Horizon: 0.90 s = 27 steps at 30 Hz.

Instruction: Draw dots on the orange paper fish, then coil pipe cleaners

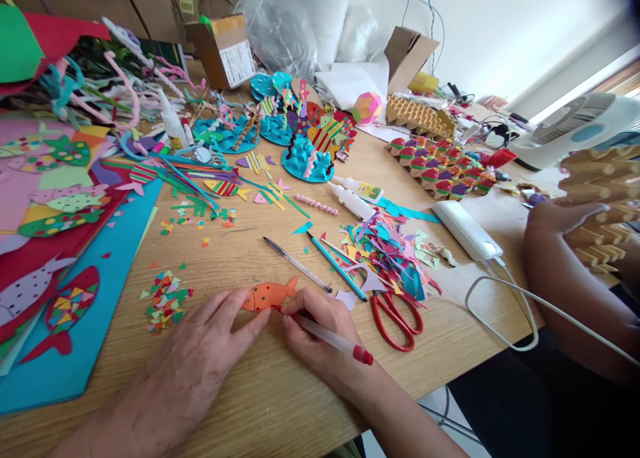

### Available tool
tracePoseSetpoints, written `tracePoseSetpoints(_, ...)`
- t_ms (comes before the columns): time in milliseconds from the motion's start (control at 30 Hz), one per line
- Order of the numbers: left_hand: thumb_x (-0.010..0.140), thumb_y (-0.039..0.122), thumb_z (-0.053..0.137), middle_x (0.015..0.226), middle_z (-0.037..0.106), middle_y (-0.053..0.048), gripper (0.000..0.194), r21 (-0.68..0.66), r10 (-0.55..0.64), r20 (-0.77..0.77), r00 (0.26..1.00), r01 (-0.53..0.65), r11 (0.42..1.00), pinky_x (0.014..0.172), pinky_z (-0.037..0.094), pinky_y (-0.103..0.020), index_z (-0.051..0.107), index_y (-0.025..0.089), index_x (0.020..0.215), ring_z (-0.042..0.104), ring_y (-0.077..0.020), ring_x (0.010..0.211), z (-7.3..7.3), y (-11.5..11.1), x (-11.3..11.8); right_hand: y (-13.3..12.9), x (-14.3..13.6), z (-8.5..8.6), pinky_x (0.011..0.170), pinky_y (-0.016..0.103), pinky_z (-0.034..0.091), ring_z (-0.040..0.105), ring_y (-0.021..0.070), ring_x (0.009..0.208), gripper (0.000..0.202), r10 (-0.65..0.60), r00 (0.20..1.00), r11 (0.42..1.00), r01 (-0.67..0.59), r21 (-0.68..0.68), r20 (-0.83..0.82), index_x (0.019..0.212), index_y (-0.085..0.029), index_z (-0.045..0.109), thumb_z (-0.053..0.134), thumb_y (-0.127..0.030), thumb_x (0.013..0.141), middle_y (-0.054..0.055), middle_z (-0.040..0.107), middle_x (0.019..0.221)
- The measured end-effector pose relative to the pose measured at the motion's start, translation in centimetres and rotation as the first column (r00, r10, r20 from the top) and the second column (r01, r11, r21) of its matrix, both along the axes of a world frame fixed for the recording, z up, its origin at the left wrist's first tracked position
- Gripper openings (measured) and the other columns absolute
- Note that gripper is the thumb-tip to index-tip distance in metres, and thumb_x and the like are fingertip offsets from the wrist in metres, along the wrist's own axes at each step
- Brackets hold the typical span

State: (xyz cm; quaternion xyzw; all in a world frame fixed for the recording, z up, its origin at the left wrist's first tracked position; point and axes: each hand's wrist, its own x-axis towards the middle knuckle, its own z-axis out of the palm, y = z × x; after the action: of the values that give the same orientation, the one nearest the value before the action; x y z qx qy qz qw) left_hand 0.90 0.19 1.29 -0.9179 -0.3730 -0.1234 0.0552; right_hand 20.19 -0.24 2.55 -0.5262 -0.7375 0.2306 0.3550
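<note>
The orange fish (270, 297) looks like smooth matt paper; the table (225, 378) is wood (its grain shows plainly). At right, the scissors' handles (395, 319) look like glossy red plastic; far off, the box (223, 51) is cardboard.

An orange paper fish (266, 297) with dark and red dots lies flat, tail pointing right.

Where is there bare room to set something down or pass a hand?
The bare patches lie between the confetti pile and the clear pen, between the left hand and right hand near the front edge, and between the red scissors and white cable. It is crowded at the paper-scrap heap and back around the blue discs.
</note>
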Motion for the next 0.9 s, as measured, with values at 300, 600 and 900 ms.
tracePoseSetpoints(300, 0.078, -0.001, 0.031, 0.111, 0.058, -0.008, 0.058, -0.032, 0.046, 0.032, 0.998, -0.045, 0.998, 0.080, 0.049, -0.039, 0.055, 0.031, 0.119, 0.055, -0.0242, 0.098, -1.0, -0.3, 0.0, 0.0, 0.2, 0.2, 0.047, 0.019, 0.035, 0.046, 0.0083, 0.045, 0.011, -0.001, 0.999, 1.000, 0.000, -0.020, -0.047, 0.065, -0.020, 0.050, 0.047, -0.011, 0.070, -0.004, 0.053, 0.053)
tracePoseSetpoints(600, 0.076, -0.002, 0.030, 0.112, 0.058, -0.008, 0.058, -0.128, 0.023, 0.000, 1.000, -0.023, 0.992, 0.083, 0.048, -0.041, 0.058, 0.031, 0.116, 0.055, -0.0241, 0.101, -0.1, 0.0, -0.1, -0.8, 1.6, 1.7, 0.048, 0.021, 0.040, 0.054, 0.0112, 0.054, 0.005, -0.123, 0.971, 0.992, 0.118, -0.036, -0.206, 0.074, -0.020, 0.052, 0.051, -0.018, 0.078, -0.002, 0.058, 0.064)
tracePoseSetpoints(900, 0.076, -0.003, 0.029, 0.108, 0.063, -0.005, 0.060, -0.089, -0.018, 0.031, 0.999, 0.021, 0.996, 0.077, 0.052, -0.034, 0.060, 0.030, 0.114, 0.059, -0.0214, 0.099, 0.5, 0.1, -0.4, 0.2, 7.0, 3.0, 0.062, 0.023, 0.048, 0.061, 0.0144, 0.072, 0.016, -0.057, 0.979, 0.990, 0.029, 0.140, 0.198, 0.091, -0.020, 0.062, 0.050, -0.013, 0.084, 0.004, 0.065, 0.082)
